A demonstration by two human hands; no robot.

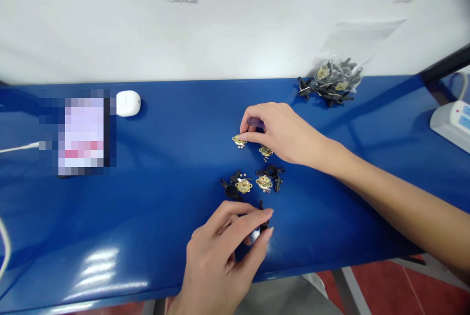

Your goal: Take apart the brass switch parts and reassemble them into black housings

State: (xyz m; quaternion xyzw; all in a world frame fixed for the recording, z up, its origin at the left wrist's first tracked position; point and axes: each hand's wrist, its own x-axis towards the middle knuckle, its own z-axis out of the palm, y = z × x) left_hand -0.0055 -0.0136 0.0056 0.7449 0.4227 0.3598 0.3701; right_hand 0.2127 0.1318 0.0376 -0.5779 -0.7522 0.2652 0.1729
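Note:
My left hand (229, 249), near the table's front edge, is closed around a small black plastic part (263, 225) between thumb and fingers, which hide much of it. Further back, my right hand (275, 131) is closed with a purple see-through handle (256, 122) tucked in its fingers; its tool end does not show. The right fingertips touch a round brass-coloured plate (239, 140) with tiny balls beside it. A second brass plate (266, 151) lies under that hand. Between the hands are two more brass plates, one left (244, 185) and one right (264, 183), among black plastic pieces (231, 190).
A clear bag (340, 77) of black and brass parts leans on the wall at the back right. At left lie a blurred-out phone (83, 133) and a white earbud case (128, 103). A white power strip (453, 121) sits at the right edge of the blue table (176, 158).

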